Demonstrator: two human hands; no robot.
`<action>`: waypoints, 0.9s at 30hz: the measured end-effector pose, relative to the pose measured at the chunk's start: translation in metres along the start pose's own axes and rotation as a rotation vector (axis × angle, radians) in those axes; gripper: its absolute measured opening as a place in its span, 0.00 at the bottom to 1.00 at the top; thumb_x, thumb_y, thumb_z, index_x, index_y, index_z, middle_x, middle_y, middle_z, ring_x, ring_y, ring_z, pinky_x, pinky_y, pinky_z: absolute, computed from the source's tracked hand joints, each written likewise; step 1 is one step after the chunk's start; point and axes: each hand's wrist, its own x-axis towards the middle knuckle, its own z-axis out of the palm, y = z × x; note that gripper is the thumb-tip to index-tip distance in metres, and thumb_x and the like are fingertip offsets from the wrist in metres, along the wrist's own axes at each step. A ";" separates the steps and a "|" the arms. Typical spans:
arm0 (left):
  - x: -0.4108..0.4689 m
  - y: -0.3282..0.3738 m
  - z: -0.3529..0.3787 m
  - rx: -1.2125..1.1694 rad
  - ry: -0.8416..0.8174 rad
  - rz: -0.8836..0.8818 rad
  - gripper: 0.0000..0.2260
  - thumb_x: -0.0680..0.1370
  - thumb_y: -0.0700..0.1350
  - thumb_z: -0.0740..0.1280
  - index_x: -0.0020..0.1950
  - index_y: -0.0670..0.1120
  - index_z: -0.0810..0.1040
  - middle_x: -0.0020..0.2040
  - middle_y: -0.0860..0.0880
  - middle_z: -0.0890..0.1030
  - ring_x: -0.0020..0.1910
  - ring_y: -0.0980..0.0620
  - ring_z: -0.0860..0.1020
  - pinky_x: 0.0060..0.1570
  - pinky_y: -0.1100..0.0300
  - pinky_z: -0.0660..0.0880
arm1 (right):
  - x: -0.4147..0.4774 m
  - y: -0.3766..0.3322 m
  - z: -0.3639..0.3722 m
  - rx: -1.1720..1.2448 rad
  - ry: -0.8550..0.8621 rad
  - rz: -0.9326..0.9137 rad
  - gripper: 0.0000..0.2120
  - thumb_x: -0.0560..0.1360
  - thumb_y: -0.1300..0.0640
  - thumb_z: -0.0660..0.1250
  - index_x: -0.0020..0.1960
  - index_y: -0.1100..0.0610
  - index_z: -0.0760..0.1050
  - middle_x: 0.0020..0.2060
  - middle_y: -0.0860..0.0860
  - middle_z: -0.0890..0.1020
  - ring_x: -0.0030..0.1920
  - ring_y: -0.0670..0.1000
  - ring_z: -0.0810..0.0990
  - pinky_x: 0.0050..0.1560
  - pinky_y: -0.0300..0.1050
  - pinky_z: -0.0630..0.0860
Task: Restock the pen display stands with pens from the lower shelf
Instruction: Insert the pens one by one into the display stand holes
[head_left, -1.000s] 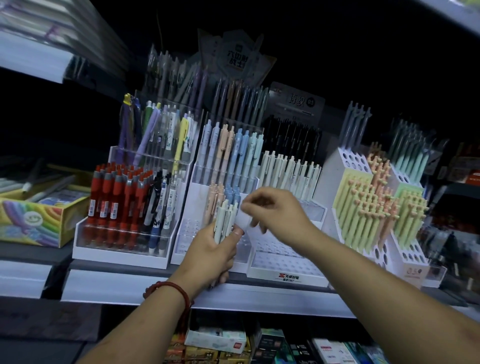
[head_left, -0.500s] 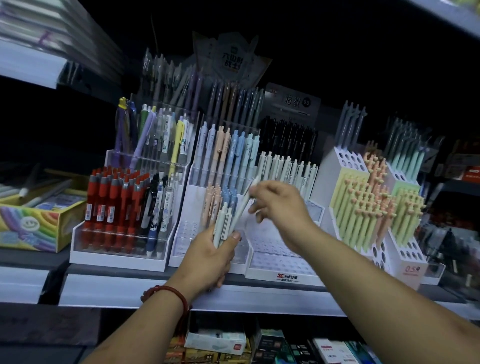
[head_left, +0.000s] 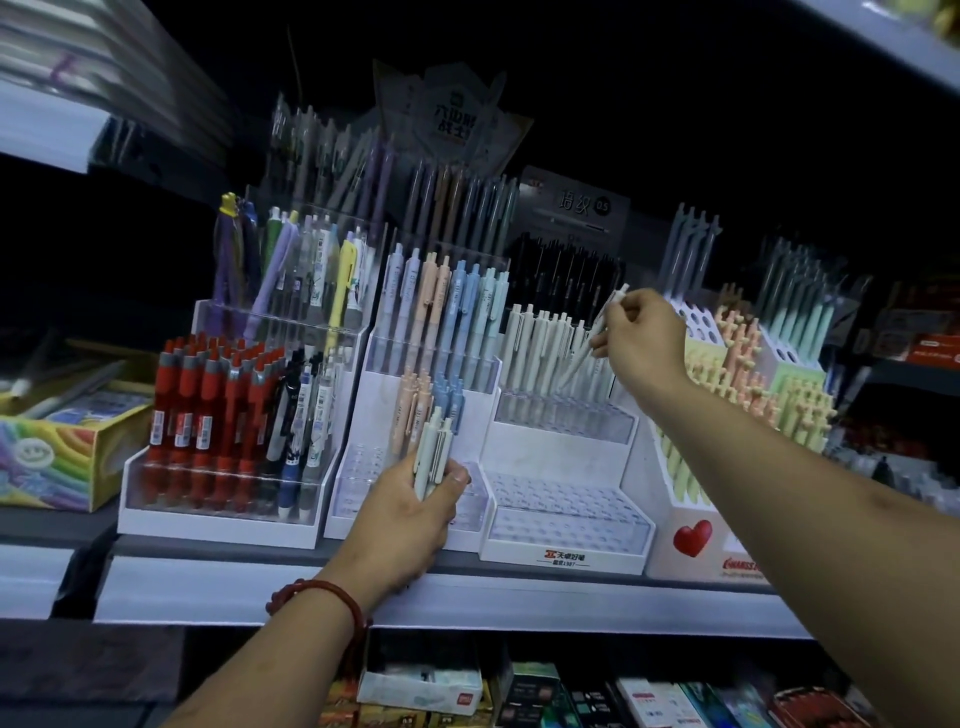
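Note:
My left hand (head_left: 410, 512) grips a small bundle of pale green pens (head_left: 434, 449) upright in front of the pastel pen stand (head_left: 415, 405). My right hand (head_left: 644, 338) pinches a single pale pen (head_left: 592, 343), tilted with its tip down, over the upper tier of the white tiered stand (head_left: 563, 551). That tier holds a row of pale pens (head_left: 540, 348). The stand's lower tiers show bare holes.
A stand of red and black pens (head_left: 223, 415) sits at the left, beside a rainbow-patterned box (head_left: 57, 457). At the right stands a white holder with yellow, orange and green pens (head_left: 748, 384) and a red heart. Boxes (head_left: 421, 686) lie on the lower shelf.
My right hand drew one pen from the bundle in my left hand and carried it up and to the right over the white stand's top tier. The left hand stayed put.

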 end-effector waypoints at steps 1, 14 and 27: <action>0.000 0.000 0.000 -0.003 -0.001 0.001 0.06 0.84 0.46 0.66 0.47 0.47 0.74 0.28 0.50 0.66 0.22 0.52 0.61 0.23 0.63 0.60 | 0.001 0.003 0.003 -0.024 -0.021 0.004 0.08 0.85 0.58 0.60 0.54 0.62 0.74 0.39 0.59 0.83 0.38 0.54 0.85 0.46 0.55 0.85; 0.000 0.000 -0.001 0.003 -0.006 0.017 0.12 0.84 0.47 0.67 0.40 0.56 0.76 0.27 0.52 0.68 0.21 0.53 0.62 0.23 0.63 0.62 | 0.020 -0.006 0.016 -0.302 -0.187 -0.027 0.09 0.86 0.59 0.53 0.51 0.62 0.69 0.43 0.64 0.84 0.41 0.59 0.86 0.47 0.60 0.83; -0.003 0.004 -0.001 0.030 -0.014 0.015 0.06 0.84 0.47 0.66 0.47 0.48 0.74 0.26 0.52 0.68 0.20 0.54 0.63 0.22 0.63 0.62 | 0.020 -0.002 0.015 -0.347 -0.318 0.005 0.11 0.86 0.62 0.54 0.48 0.64 0.72 0.37 0.64 0.84 0.40 0.62 0.86 0.49 0.59 0.84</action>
